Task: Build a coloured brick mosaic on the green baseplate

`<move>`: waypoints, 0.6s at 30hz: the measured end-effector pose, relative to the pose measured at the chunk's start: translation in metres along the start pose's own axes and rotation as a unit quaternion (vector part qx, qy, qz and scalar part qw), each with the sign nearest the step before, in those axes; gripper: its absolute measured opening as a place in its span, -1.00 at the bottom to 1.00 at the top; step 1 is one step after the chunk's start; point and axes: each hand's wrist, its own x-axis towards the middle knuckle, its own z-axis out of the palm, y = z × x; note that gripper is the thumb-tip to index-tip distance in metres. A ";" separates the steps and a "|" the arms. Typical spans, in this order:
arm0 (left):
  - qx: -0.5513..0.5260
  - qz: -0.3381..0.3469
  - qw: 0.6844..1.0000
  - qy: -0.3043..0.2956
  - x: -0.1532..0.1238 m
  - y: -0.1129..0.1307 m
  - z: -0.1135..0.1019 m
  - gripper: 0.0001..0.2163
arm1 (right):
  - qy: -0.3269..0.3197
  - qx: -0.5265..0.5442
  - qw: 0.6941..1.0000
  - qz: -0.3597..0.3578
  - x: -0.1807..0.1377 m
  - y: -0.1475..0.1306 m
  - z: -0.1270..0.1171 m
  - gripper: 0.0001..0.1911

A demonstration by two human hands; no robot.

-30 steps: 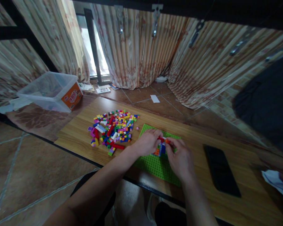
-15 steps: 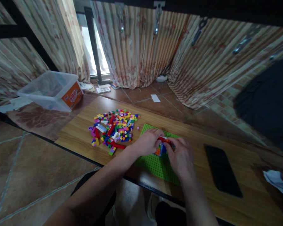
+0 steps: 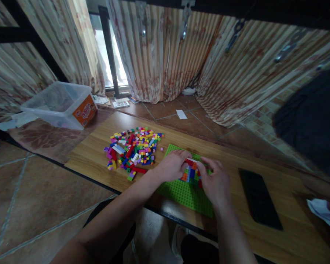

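A clear orange-labelled plastic bin (image 3: 57, 116) is holding blurred contents; left hand (image 3: 174, 165) is pinching red-and-white plastic bricks (image 3: 190, 161), right hand (image 3: 215, 179) unclear in grip.

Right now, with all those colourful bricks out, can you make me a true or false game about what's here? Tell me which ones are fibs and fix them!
1. The green baseplate lies on the wooden table. True.
2. The left hand and the right hand both have fingers over the baseplate. True.
3. The left hand is digging in the loose brick pile. False: it is over the baseplate, away from the pile.
4. The loose bricks are all one colour. False: there are red, yellow, blue, green and more.
5. A small pink brick lies alone between pile and baseplate. True.
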 end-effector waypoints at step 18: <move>0.010 -0.004 1.000 -0.002 0.007 0.010 0.014 -0.75 | -0.022 0.084 0.989 0.120 0.008 0.014 0.005 -0.56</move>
